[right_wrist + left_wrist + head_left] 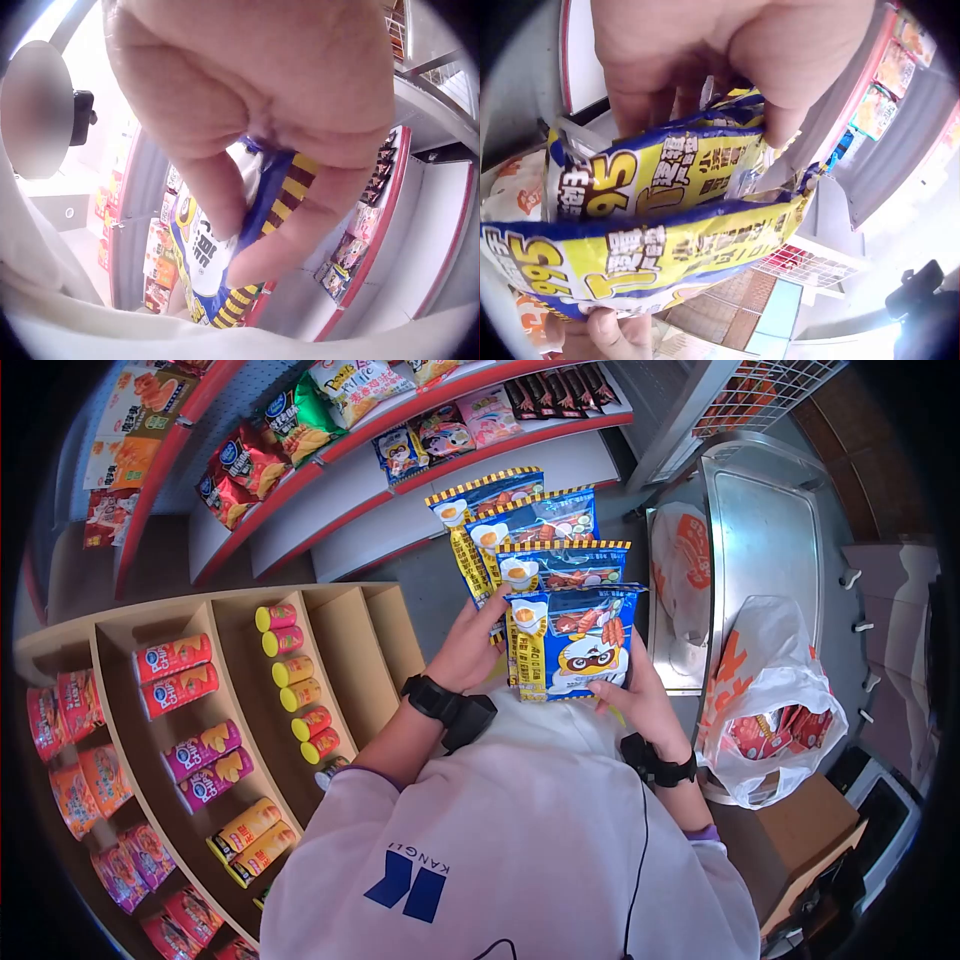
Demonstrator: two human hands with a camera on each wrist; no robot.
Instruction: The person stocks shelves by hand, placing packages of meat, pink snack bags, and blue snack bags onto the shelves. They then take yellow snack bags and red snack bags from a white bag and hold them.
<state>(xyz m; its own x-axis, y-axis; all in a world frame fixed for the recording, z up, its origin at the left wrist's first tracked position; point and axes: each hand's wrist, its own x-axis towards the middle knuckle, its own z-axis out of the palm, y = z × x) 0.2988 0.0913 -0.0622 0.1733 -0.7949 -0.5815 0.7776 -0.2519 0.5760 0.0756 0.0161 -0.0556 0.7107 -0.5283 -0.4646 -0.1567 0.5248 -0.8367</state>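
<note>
Holding the fanned blue-and-yellow snack packets point(545, 515) before the pale sweatshirt point(560, 800), pinching the rear ones at their side with the left hand point(468, 647) and the front packet point(590, 645) with the right hand point(645, 695). Apparently squaring the bunch; likely needing next to align edges for the red-edged shelf point(585, 458), gripping lightly against crumpling.

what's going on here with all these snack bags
A person is holding at least four blue-and-yellow snack bags, overlapped in a stack. The left hand grips the bags behind, and the right hand holds the front one by its side. Red-edged shelves with snacks are ahead; a white plastic bag holding red packets is at the right.
</note>
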